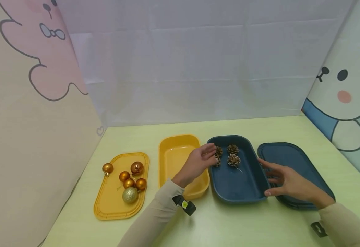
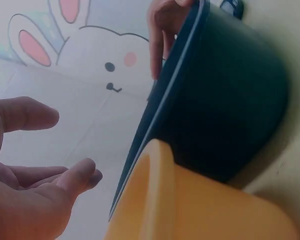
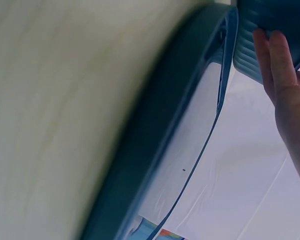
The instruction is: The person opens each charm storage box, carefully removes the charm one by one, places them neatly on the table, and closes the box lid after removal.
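A deep blue bin (image 1: pixel 240 185) stands on the table with several pine cones (image 1: pixel 234 160) at its far end. My left hand (image 1: pixel 198 161) is over the bin's left rim, beside the pine cones, and partly hides some of them. In the left wrist view its thumb and fingers (image 2: pixel 32 114) are apart with nothing between them. At the bin's right side is my right hand (image 1: pixel 286 180), its fingers extended along the outer wall and its thumb near the front right corner. The right wrist view has those fingertips (image 3: pixel 279 42) against the blue wall.
Left of the blue bin stands a yellow bin (image 1: pixel 175 159), beneath my left forearm. Farther left, a yellow lid (image 1: pixel 110 195) carries several ball ornaments (image 1: pixel 130 195), one at its left edge. A dark blue lid (image 1: pixel 291 157) lies right of the blue bin. White sheeting (image 1: pixel 195 68) backs the table.
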The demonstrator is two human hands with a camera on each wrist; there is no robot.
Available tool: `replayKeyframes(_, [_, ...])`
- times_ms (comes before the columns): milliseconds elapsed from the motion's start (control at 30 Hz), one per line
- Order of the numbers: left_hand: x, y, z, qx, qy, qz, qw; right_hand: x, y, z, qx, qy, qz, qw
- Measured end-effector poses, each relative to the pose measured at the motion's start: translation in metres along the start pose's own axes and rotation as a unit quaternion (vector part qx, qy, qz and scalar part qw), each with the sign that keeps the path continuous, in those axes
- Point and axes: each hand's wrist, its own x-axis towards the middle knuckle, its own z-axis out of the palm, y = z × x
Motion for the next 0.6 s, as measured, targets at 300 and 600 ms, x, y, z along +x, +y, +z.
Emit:
replayKeyframes(300, [0.024,0.011,0.011,0.275,-0.018,0.042,0.9603,-0.002,0.004,0.003,0.018,-0.003,-0.002,1.000])
replayKeyframes(600, [0.039,0.017,0.018,0.374,-0.025,0.046,0.9260,0.000,0.003,0.003,0.019,-0.001,0.005,1.000])
